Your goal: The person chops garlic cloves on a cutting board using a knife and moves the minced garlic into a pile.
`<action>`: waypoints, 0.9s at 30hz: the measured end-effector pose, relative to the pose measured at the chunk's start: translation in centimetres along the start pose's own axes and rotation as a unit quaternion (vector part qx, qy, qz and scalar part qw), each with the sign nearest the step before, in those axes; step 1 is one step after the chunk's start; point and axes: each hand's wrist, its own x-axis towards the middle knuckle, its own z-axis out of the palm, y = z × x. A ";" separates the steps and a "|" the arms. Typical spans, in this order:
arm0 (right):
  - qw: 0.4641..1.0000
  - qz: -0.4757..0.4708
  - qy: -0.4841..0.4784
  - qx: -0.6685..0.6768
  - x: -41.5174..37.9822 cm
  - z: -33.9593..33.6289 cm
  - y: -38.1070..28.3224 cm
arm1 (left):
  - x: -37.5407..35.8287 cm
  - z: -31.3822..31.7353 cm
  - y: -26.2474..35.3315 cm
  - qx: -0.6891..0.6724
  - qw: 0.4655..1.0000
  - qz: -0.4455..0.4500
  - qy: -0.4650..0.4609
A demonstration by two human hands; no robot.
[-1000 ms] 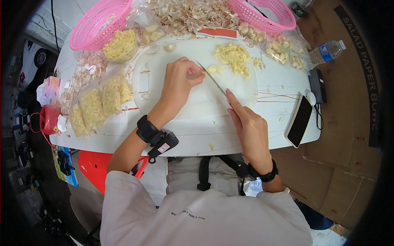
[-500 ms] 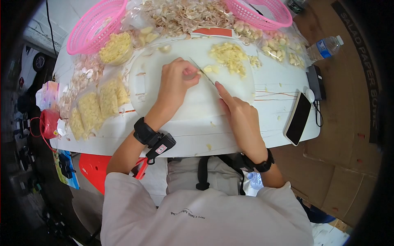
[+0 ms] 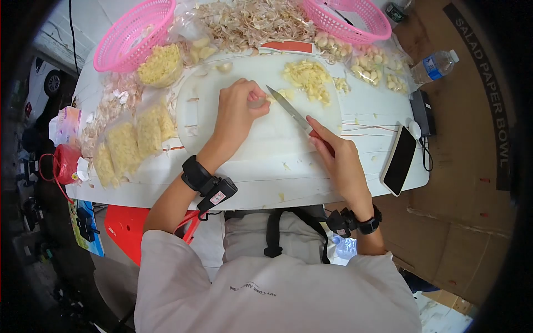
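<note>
My left hand (image 3: 236, 114) rests on the white cutting board (image 3: 266, 133) with its fingertips pinched on a garlic clove (image 3: 259, 102). My right hand (image 3: 338, 161) grips the red handle of a knife (image 3: 290, 110); the blade points up-left and its tip lies just right of the clove. A pile of chopped garlic (image 3: 308, 77) lies on the far right part of the board.
Two pink baskets (image 3: 133, 33) (image 3: 347, 19) and a heap of garlic skins (image 3: 250, 22) stand at the back. Bags of chopped garlic (image 3: 130, 141) lie left, bags of peeled cloves (image 3: 372, 66) right. A phone (image 3: 401, 161), a power bank (image 3: 422, 108) and a water bottle (image 3: 436, 66) sit near the right edge.
My right hand has drawn back toward me and to the right, pulling the knife away from the clove. The left hand has stayed on the clove.
</note>
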 end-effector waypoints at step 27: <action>0.983 -0.095 0.053 -0.146 -0.3 3.1 -0.9 | -0.1 0.2 -0.2 -0.012 1.000 0.010 0.026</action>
